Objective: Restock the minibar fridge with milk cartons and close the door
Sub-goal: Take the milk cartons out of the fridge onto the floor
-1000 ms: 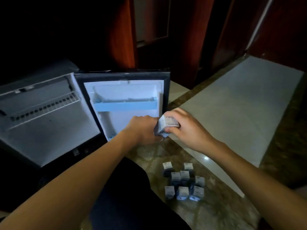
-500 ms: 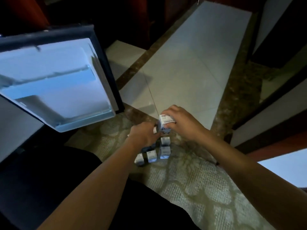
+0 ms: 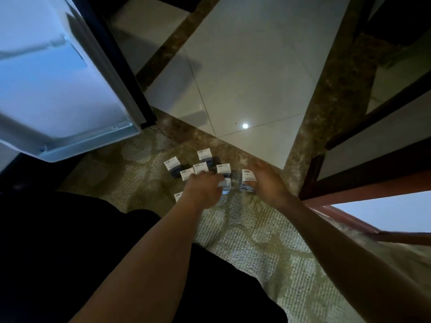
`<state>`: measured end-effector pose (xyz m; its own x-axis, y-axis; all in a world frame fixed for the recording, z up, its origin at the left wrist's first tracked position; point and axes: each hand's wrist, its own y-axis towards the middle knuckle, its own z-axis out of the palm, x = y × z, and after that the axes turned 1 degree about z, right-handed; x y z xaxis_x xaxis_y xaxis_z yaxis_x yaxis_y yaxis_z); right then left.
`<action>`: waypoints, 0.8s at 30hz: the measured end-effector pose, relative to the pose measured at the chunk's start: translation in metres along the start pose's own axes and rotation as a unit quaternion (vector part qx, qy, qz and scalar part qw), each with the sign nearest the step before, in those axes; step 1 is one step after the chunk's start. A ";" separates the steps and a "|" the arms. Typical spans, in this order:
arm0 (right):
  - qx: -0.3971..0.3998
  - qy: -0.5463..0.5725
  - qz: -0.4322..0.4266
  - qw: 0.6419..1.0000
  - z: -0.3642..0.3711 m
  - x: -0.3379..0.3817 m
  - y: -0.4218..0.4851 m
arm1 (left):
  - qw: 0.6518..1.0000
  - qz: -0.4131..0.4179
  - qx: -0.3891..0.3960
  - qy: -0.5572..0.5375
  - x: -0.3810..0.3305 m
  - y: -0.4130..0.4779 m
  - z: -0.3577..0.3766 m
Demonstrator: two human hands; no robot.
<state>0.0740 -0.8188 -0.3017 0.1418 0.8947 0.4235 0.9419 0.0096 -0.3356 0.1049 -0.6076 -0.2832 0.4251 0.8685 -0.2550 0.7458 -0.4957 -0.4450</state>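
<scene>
The minibar fridge door [image 3: 58, 94] hangs open at the upper left, white inner liner facing me; the fridge's inside is out of frame. Several small white-and-blue milk cartons [image 3: 201, 167] stand in a cluster on the patterned carpet. My left hand [image 3: 203, 190] is down over the cluster, its fingers curled round one carton [image 3: 225, 184] at the near side. My right hand [image 3: 265, 183] is just right of the cluster and grips another milk carton [image 3: 247, 177], thumb across its face, low over the carpet.
The carpet [image 3: 256, 241] meets a brown marble border [image 3: 326, 94] and glossy white tiles [image 3: 245, 66] beyond. Dark red wooden frames [image 3: 349, 187] run along the right. My dark-clothed legs [image 3: 58, 252] fill the lower left.
My view has swung away from the fridge and down to the floor. Both hands have dropped from in front of the door to the cartons; the right hand still carries its carton.
</scene>
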 end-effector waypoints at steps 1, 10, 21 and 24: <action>0.007 0.002 0.014 1.000 0.008 -0.004 0.001 | 1.000 0.005 0.003 0.008 -0.001 0.002 0.001; 0.043 0.001 0.084 0.996 0.063 -0.019 0.014 | 1.000 0.004 0.012 -0.015 -0.006 0.010 0.006; 0.045 -0.021 0.081 0.995 0.049 -0.011 0.011 | 0.998 -0.012 0.023 0.052 -0.008 0.002 -0.008; 0.015 -0.020 0.053 0.998 0.020 0.012 0.013 | 0.995 -0.005 -0.033 0.095 -0.004 -0.002 -0.033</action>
<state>0.0817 -0.7990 -0.3178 0.2280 0.9084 0.3505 0.9123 -0.0735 -0.4029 0.1185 -0.6103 -0.2528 0.5013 0.8615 -0.0813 0.7803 -0.4906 -0.3879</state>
